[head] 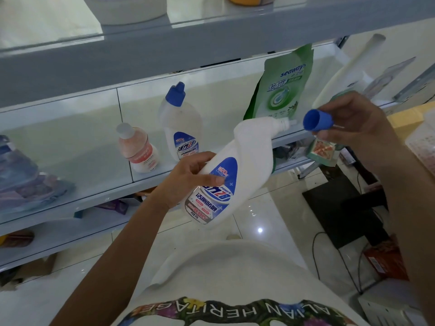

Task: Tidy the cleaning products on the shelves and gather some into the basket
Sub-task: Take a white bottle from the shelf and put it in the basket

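My left hand (188,177) grips a white toilet-cleaner bottle (235,175) by its middle, tilted with its bare nozzle pointing up and right. My right hand (353,118) pinches the bottle's blue cap (316,120), held just off the nozzle with its open end facing it. On the middle shelf (70,198) stand a matching bottle with a blue cap (181,123), a small pink bottle with a grey cap (137,149) and a green refill pouch (282,85).
A bluish packet (26,177) lies at the shelf's left end. The upper shelf (141,50) carries white containers. A pale basket (421,142) shows at the right edge. A black stand (341,203), cables and a red box (386,260) sit on the tiled floor.
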The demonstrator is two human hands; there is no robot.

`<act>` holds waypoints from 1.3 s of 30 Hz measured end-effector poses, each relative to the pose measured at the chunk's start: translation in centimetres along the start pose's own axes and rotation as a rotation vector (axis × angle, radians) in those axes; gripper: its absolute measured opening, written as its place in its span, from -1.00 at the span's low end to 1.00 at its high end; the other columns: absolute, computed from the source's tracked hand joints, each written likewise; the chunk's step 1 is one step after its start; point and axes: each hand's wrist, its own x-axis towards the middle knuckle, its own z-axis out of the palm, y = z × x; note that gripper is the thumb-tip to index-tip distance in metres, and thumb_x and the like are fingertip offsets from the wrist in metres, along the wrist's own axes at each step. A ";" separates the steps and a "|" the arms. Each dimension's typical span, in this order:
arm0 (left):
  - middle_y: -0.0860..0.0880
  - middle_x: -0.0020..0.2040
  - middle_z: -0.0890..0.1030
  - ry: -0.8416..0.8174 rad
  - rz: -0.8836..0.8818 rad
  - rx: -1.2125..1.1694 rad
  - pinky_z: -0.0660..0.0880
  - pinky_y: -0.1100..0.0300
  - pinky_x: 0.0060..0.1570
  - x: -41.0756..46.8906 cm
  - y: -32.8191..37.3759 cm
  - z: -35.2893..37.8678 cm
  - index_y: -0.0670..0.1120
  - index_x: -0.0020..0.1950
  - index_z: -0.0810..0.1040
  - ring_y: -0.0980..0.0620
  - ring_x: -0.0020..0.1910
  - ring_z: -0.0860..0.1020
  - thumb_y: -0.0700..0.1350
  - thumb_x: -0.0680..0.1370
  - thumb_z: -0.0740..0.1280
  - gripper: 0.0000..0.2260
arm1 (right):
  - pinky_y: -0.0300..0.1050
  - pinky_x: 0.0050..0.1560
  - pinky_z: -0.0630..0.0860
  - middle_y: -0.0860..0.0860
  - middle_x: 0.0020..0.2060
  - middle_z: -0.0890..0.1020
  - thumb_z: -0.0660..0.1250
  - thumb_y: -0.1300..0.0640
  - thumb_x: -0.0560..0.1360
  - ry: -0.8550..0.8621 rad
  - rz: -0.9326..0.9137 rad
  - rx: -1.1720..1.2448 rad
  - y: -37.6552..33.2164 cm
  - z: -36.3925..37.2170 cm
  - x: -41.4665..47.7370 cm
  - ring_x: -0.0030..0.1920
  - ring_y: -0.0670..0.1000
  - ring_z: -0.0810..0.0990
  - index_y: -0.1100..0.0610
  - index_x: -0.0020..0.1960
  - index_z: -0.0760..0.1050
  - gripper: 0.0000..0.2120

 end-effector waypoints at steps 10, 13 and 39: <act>0.03 -0.10 0.71 -0.031 -0.020 0.103 0.62 0.10 -0.20 0.1 0.9 0.8 -0.02 0.09 0.56 -0.08 -0.14 0.69 -0.07 0.29 0.47 -0.62 | -0.30 0.10 0.52 -0.26 -0.09 0.61 0.50 0.09 0.33 -0.087 -0.052 -0.361 -0.5 2.0 0.1 -0.03 -0.11 0.61 0.02 0.01 0.53 -0.72; 0.08 -0.11 0.71 -0.029 0.003 0.130 0.61 0.15 -0.22 -0.1 1.3 0.9 0.00 0.08 0.56 -0.04 -0.14 0.69 -0.06 0.29 0.47 -0.63 | -0.50 -0.19 0.44 -0.06 -0.29 0.65 0.24 0.08 0.52 -0.083 -0.005 -0.440 -0.6 2.5 -0.2 -0.29 -0.20 0.58 0.17 -0.13 0.55 -0.81; 0.07 -0.08 0.70 -0.148 0.051 0.175 0.61 0.18 -0.23 -1.1 1.7 1.2 0.02 0.09 0.55 -0.01 -0.13 0.69 -0.06 0.34 0.46 -0.66 | -0.24 -0.32 0.58 -0.06 -0.22 0.65 0.27 -0.34 0.36 -0.109 0.199 -0.247 -1.7 2.9 -2.9 -0.36 -0.01 0.62 0.08 -0.05 0.43 -0.52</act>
